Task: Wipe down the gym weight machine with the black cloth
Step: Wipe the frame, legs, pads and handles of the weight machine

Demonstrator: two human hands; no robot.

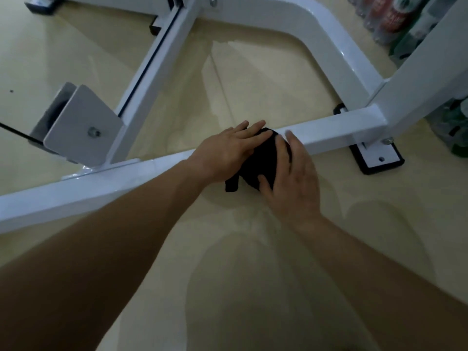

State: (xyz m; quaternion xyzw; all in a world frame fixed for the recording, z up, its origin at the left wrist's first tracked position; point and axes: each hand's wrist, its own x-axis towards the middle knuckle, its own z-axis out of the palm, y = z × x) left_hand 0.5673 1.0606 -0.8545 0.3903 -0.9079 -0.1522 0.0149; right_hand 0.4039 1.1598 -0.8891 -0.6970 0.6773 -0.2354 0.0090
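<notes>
The black cloth (260,163) is bunched on the low white base bar (336,130) of the weight machine, near the bar's middle. My left hand (225,153) lies flat on the cloth's left side, fingers stretched over it. My right hand (293,181) wraps the cloth from the right, thumb under its near edge. A corner of the cloth hangs off the bar toward me. Both forearms reach in from the bottom of the view.
A grey pulley bracket (81,125) with a bolt and cable stands at the left on the slanted frame bar (157,64). A black-rimmed foot plate (377,158) sits at the bar's right end. Packed bottles (387,19) fill the far right. The floor is glossy beige tile.
</notes>
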